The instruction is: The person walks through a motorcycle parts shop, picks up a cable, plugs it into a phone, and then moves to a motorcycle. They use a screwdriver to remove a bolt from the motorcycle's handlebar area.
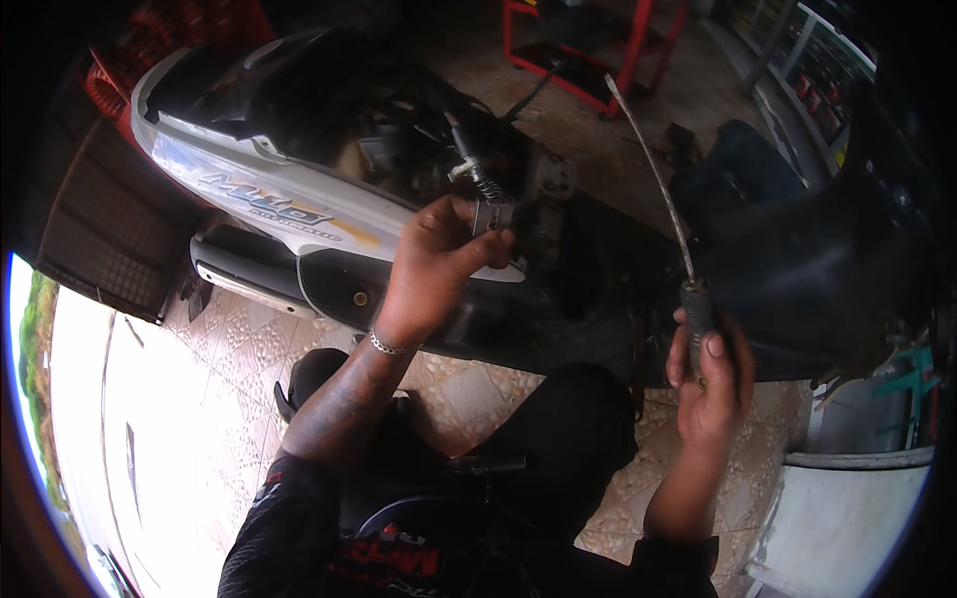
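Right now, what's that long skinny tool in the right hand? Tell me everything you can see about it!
The long tool is a thin, pale metal rod with a dark, grimy grip at its lower end. The right hand wraps that grip, thumb on top. The rod rises up and leans left, its tip toward the red cart. It looks slightly bent, perhaps from the lens. Its tip touches nothing visible, and it crosses in front of the scooter's dark body.

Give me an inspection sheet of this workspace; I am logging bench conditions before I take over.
Surface: patterned tile floor, sunlit at left.
Job's things: scooter with panels off; small metal part; long tool with dark handle.
Clutter: red rack; white tub.
Grippers: left hand pinches the metal part; right hand grips the tool handle.
Cables: dark cable near the engine bay.
Surroundings: shelving at upper right.
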### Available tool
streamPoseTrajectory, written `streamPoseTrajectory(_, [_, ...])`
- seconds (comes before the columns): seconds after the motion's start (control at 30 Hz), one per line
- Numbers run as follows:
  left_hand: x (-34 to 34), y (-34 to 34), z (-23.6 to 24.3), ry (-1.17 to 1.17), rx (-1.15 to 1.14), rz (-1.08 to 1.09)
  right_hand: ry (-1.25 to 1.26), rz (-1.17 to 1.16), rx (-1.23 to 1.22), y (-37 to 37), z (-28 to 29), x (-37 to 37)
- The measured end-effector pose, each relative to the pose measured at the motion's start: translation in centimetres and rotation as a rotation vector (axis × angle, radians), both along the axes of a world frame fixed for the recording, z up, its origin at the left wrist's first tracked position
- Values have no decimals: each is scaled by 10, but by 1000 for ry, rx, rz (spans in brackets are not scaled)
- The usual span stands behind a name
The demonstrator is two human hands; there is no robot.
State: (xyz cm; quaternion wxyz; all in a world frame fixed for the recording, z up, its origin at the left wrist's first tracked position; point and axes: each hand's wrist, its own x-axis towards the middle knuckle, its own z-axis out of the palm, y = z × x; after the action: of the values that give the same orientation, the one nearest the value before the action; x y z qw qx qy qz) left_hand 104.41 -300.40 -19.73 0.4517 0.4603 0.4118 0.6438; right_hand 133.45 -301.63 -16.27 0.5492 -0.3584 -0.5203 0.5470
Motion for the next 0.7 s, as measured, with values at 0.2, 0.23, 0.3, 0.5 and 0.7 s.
streamPoseTrajectory(0.2, [2, -2, 3, -18, -16, -27, 12, 318, -26, 47, 14, -71])
streamPoseTrajectory(0.23, [2, -3, 3, -9, -23, -29, -70, 311, 8, 57, 16, -82])
streamPoseTrajectory(0.3, [2, -3, 4, -10, -28, -36, -181, 304, 232, 80, 20, -106])
streamPoseTrajectory(0.5, [-3, -4, 6, -1, -20, -41, -328, 509, 351, 109, 31, -129])
streamPoseTrajectory(0.7, [-7, -5, 5, -23, -35, -62, -414, 493, 345, 107, 34, -132])
